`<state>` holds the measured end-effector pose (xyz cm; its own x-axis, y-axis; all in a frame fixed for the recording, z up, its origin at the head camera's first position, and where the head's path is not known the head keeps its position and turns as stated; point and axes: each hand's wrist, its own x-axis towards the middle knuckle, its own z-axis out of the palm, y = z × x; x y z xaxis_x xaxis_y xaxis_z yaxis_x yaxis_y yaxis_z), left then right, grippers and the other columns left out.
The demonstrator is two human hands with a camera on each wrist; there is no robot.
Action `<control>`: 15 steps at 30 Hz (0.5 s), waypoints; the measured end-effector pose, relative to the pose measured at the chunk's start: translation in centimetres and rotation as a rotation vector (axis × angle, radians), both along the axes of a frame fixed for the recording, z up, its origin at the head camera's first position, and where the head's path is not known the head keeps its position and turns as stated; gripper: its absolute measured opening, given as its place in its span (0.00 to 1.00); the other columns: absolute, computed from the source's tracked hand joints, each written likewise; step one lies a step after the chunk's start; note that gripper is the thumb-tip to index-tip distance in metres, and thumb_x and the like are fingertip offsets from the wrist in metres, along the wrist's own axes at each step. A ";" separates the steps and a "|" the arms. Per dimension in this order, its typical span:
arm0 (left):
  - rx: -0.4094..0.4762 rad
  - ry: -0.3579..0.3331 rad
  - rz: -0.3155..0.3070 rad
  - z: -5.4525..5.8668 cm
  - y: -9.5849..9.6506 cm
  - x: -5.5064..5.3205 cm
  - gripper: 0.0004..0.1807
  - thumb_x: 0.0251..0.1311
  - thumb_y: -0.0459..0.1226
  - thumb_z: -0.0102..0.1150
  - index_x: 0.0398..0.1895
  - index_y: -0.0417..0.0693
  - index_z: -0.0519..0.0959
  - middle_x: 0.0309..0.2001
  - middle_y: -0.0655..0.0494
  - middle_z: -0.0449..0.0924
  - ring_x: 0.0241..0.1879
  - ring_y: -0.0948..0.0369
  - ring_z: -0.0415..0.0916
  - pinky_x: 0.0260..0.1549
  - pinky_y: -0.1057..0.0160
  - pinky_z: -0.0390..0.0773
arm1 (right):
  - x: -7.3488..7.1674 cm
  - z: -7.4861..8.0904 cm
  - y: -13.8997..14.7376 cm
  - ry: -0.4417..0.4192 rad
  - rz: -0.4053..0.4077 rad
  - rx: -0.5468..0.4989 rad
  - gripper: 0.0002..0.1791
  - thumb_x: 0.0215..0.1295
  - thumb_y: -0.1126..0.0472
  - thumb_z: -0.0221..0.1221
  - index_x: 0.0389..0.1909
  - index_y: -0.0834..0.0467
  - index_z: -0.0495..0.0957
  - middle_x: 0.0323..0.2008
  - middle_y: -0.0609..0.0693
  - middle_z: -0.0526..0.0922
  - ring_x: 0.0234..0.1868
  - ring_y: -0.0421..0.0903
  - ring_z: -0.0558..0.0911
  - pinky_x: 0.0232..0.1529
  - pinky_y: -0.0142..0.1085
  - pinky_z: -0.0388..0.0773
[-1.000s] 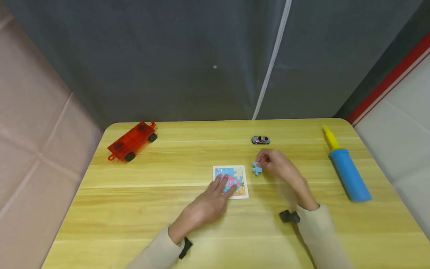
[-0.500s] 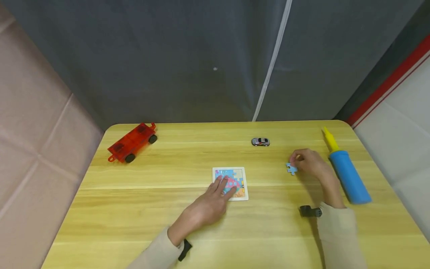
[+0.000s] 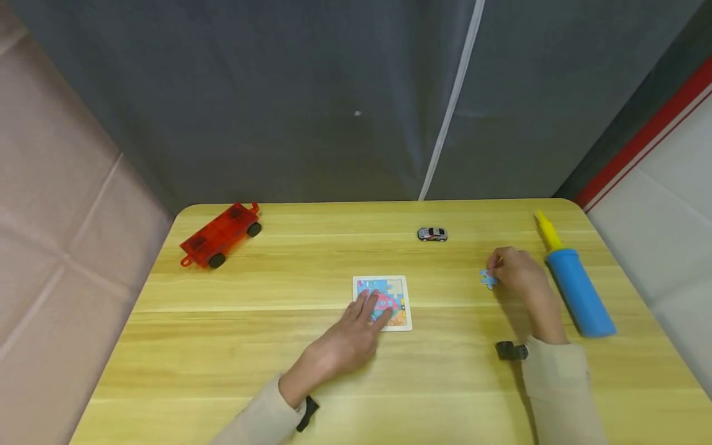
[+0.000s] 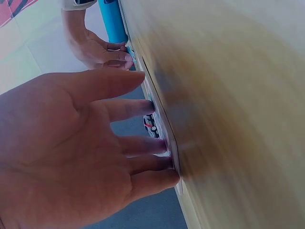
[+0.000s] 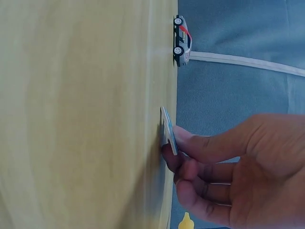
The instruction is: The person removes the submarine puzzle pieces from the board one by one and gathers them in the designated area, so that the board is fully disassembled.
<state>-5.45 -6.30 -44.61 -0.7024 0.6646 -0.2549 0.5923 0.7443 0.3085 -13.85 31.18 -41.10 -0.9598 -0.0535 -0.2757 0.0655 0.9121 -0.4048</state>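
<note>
A small square jigsaw puzzle in a white frame [image 3: 409,312] lies on the wooden table, its picture blue and pink, with bare tan spots at the upper right. Spread fingers of my left hand [image 3: 347,337] rest on it and cover its lower left part. To the right, my right hand [image 3: 517,275] pinches a blue jigsaw piece [image 3: 487,280] between thumb and fingers. In the right wrist view that piece [image 5: 168,131] is seen nearly edge-on, tilted close over the table top.
Behind the puzzle stands a small silver toy car [image 3: 432,234]. A red wheeled toy trailer [image 3: 222,233] is at the back left. On the right lies a blue hand pump [image 3: 581,293] with a yellow nozzle. A grey curtain [image 3: 278,111] hangs beyond the table [image 3: 222,346].
My right hand has moved right with the jigsaw piece, away from the puzzle, mostly in the first half second. The left hand stays on the puzzle.
</note>
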 end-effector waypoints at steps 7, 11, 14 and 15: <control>0.035 -0.031 0.005 -0.8 -0.1 -0.1 0.34 0.84 0.35 0.44 0.90 0.49 0.55 0.89 0.32 0.36 0.89 0.36 0.36 0.84 0.37 0.55 | 0.3 -0.1 -0.3 -0.014 -0.018 0.057 0.04 0.76 0.68 0.60 0.40 0.64 0.82 0.40 0.63 0.84 0.40 0.59 0.79 0.37 0.48 0.78; 0.067 -0.043 0.009 -0.7 -0.1 0.0 0.34 0.84 0.35 0.43 0.90 0.47 0.55 0.90 0.33 0.34 0.89 0.35 0.35 0.83 0.35 0.54 | 0.3 -0.3 -0.3 -0.014 -0.016 0.062 0.04 0.77 0.68 0.60 0.41 0.65 0.81 0.41 0.64 0.84 0.42 0.60 0.80 0.39 0.51 0.79; 0.066 -0.068 0.022 -0.9 -0.1 0.0 0.35 0.84 0.34 0.43 0.91 0.49 0.53 0.90 0.33 0.30 0.89 0.36 0.32 0.84 0.35 0.51 | 0.3 -0.3 -0.3 -0.024 -0.022 0.058 0.05 0.78 0.67 0.60 0.42 0.65 0.81 0.42 0.65 0.84 0.43 0.61 0.80 0.41 0.53 0.79; 0.079 -0.075 0.028 -1.3 -0.2 -0.1 0.36 0.83 0.34 0.43 0.91 0.49 0.53 0.89 0.32 0.29 0.89 0.36 0.31 0.84 0.35 0.50 | 0.3 -0.3 -0.4 -0.027 -0.025 0.058 0.05 0.79 0.67 0.59 0.42 0.65 0.81 0.43 0.65 0.84 0.43 0.61 0.80 0.41 0.53 0.79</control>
<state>-5.52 -6.51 -45.95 -0.7017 0.6655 -0.2545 0.5451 0.7315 0.4096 -13.56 30.80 -41.41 -0.9529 -0.0132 -0.3032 0.0981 0.9320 -0.3490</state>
